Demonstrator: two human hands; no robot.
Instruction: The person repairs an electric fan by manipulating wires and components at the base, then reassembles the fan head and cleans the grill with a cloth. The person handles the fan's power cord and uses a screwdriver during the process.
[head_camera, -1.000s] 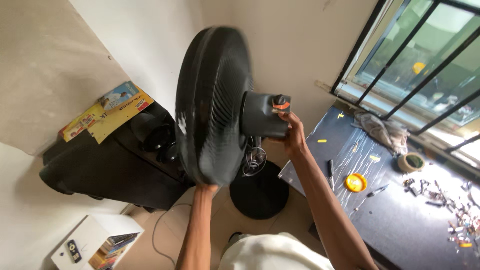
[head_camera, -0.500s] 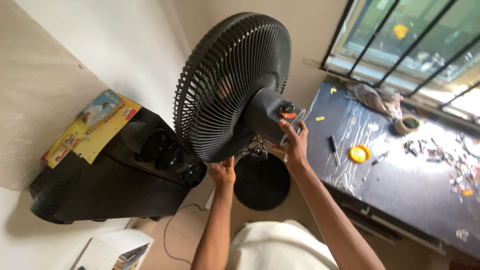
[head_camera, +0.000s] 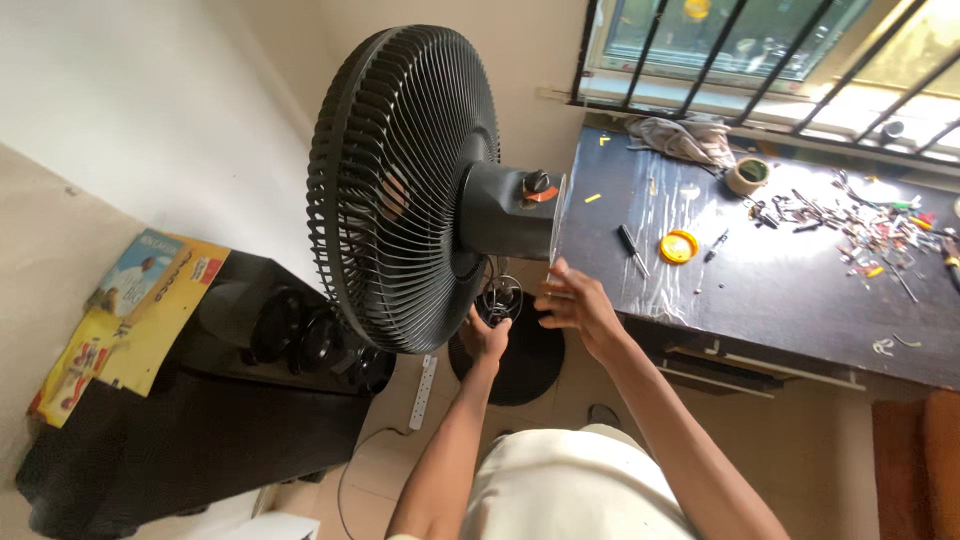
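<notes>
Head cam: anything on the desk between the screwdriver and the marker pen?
Yes: a round yellow lid lies on the dark desk between the screwdriver and marker pen.

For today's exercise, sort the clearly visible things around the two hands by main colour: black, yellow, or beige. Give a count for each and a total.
Black: 4 – fan, round fan base, speaker cabinet, desk
Yellow: 2 – round lid, flat printed box
Beige: 1 – tape roll
Total: 7

The left hand is under the fan; the right hand is open beside it.
</notes>
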